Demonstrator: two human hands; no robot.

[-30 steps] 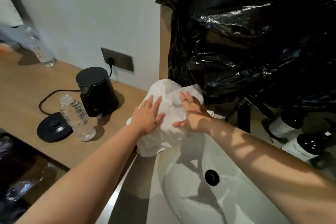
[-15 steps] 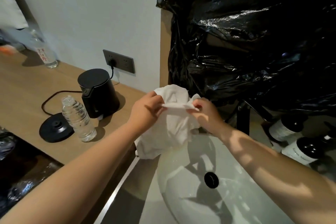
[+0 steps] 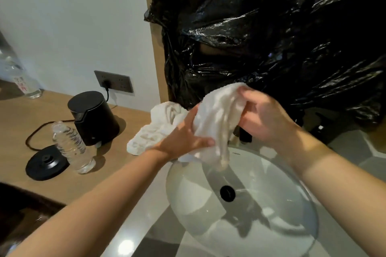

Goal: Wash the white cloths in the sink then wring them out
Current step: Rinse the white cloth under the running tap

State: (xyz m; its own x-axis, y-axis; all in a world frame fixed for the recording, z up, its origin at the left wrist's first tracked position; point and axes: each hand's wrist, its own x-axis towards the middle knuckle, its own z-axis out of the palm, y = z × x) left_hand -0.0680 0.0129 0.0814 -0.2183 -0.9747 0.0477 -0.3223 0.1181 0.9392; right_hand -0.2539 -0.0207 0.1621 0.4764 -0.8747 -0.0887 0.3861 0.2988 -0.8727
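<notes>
While the right hand (image 3: pixel 265 119) clenches the top end of a white cloth (image 3: pixel 217 123) above the sink's (image 3: pixel 188 190) back rim, the left hand (image 3: pixel 183 140) grasps it lower down, nearer the basin, so its length hangs steeply downward, tail dangling just over the sink.

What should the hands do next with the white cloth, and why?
Probably lower the white cloth down into the sink. The left hand and right hand both grip it, it hangs just above the basin's far rim, and it is not in the bowl yet. Other cloths lie on the counter.
</notes>
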